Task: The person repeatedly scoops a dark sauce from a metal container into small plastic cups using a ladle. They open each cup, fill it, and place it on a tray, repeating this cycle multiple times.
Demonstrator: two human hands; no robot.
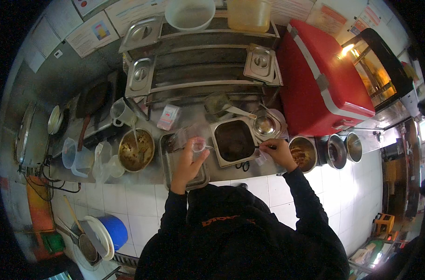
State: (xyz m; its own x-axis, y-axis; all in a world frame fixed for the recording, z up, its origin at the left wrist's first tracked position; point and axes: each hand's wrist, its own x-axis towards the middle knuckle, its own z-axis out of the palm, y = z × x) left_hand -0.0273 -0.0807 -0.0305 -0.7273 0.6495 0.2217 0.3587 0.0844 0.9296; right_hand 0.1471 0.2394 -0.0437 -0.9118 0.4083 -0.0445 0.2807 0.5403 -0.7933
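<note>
My left hand point(188, 167) holds a small clear plastic cup point(198, 145) between thumb and fingers, above a metal tray point(165, 171). Clear plastic point(184, 132) lies behind the cup on that tray. To the right of the cup stands a square steel food pan point(215, 154) with dark contents point(234, 140). My right hand point(278, 151) is at the pan's right edge, its fingers pinched on a thin dark handle point(258, 147); the tool's other end cannot be made out. Black-handled scissors point(243, 166) lie at the pan's front side.
A stained steel bowl point(123, 154) with a utensil stands left, near clear plastic jugs point(78, 159). Behind the pan are a white-handled pot point(217, 105) and a steel ladle point(265, 126). Steel bowls point(305, 150) and a red insulated box point(321, 80) flank the right. Steel shelves point(205, 84) rise behind.
</note>
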